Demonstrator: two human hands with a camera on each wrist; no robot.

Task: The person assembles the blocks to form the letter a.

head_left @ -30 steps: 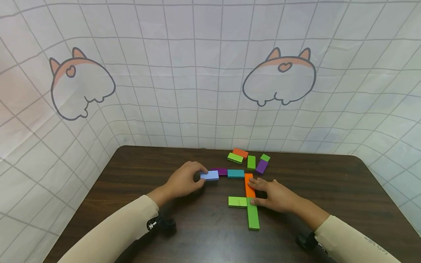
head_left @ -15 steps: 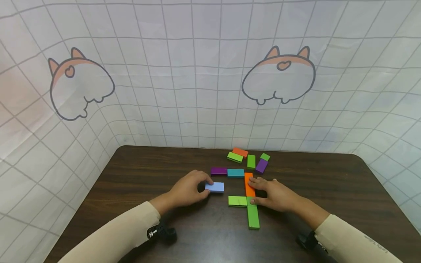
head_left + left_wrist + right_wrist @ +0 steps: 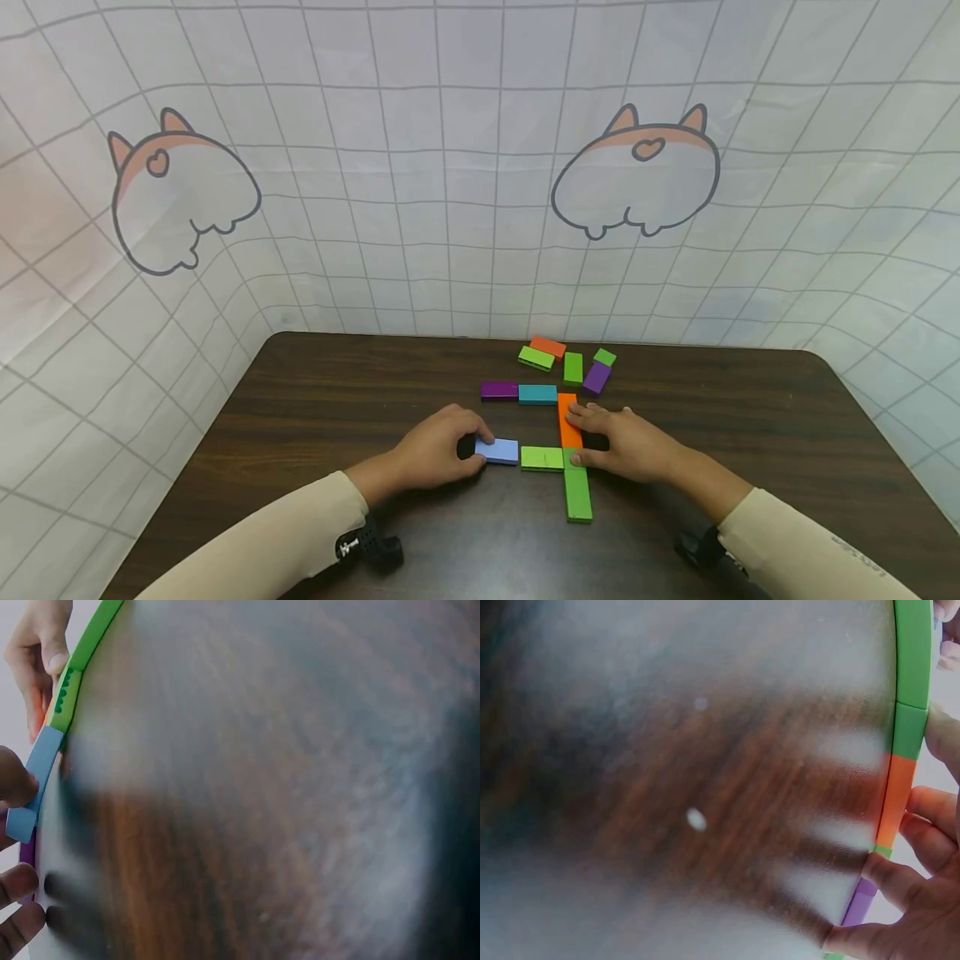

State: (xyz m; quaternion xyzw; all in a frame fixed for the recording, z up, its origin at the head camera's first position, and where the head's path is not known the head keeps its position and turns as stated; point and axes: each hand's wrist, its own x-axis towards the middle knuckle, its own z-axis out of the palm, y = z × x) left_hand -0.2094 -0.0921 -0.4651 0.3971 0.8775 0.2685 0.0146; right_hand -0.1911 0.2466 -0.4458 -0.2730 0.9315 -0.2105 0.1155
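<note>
My left hand [image 3: 441, 450] pinches a light blue block [image 3: 498, 452] between thumb and fingers, its right end close to a lime block [image 3: 542, 458]. My right hand [image 3: 637, 446] rests on joined blocks: its fingers touch the orange block [image 3: 567, 417] and its thumb lies at a small green block [image 3: 568, 458]. A longer green block [image 3: 577, 497] extends toward me from there. Beyond the orange block's far end, a teal block [image 3: 537, 395] and a purple block [image 3: 498, 391] form a row to the left. In the left wrist view, the blue block [image 3: 43, 761] appears beside the lime one.
Several loose blocks lie toward the back of the dark wooden table [image 3: 337, 375]: an orange-red block [image 3: 548, 347], a lime block [image 3: 536, 359], a green block [image 3: 573, 369], and a violet block [image 3: 597, 378] against a small green piece [image 3: 604, 358]. A white gridded cloth [image 3: 405, 183] hangs behind.
My left hand has brought the light blue block from beside the purple block toward me and slightly right, up to the lime block's left end. The right hand has stayed in place.
</note>
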